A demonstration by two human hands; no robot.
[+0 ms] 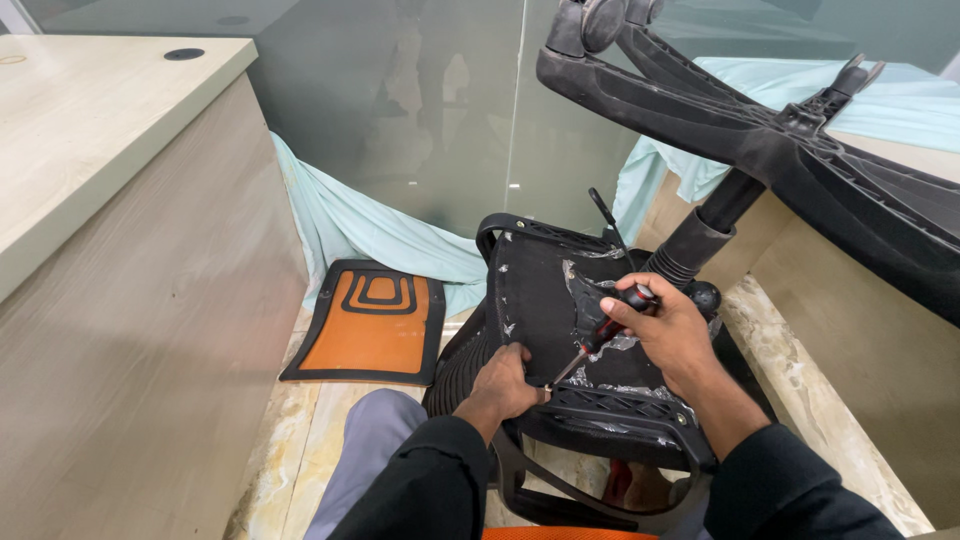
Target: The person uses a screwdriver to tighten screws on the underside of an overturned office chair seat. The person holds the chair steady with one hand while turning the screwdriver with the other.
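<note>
An upturned black office chair lies in front of me, its seat underside (545,300) facing up and its star base (760,130) with the gas column sticking out to the upper right. My right hand (665,335) grips a red-and-black screwdriver (605,335) whose tip points down-left at the seat's near edge. My left hand (505,385) rests on that edge, fingers pinched right by the screwdriver tip. Both arms wear dark sleeves.
An orange and black chair back panel (370,325) leans flat on the floor to the left. A light wooden desk (110,200) stands at left, another cabinet (860,300) at right. Pale green cloth (350,220) drapes below a glass wall. The floor (790,370) is marble.
</note>
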